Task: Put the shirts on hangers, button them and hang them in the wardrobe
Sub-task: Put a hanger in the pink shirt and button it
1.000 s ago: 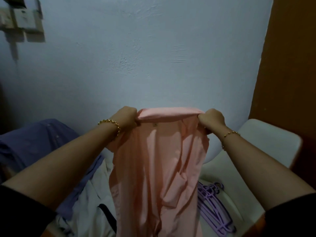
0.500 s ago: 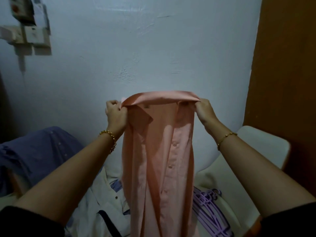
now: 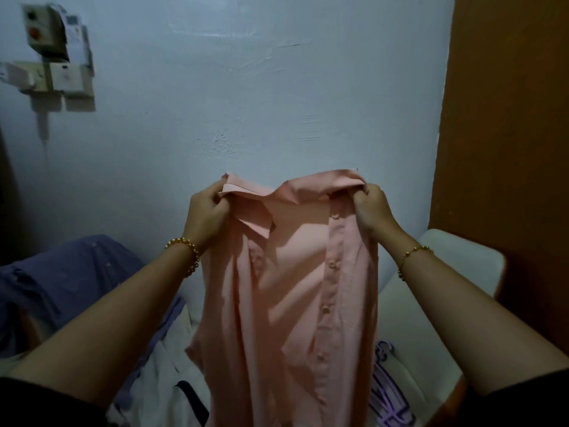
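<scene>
Before wall, hands gripping pink shirt

Pink shirt hanging, unbuttoned, collar-held

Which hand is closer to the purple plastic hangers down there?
Right. The right hand grips the pink button-up shirt above the purple plastic hangers; the left hand grips it farther left.

A: How many garments do we see?
B: We count three: one pink shirt mid-frame, one purple shirt at left, one white garment lower left.
A: And hands?
B: Two, left hand and right hand, with two gold bracelets, one per wrist.
A: And hangers?
B: One purple heap, lower right; we cannot count them.
</scene>
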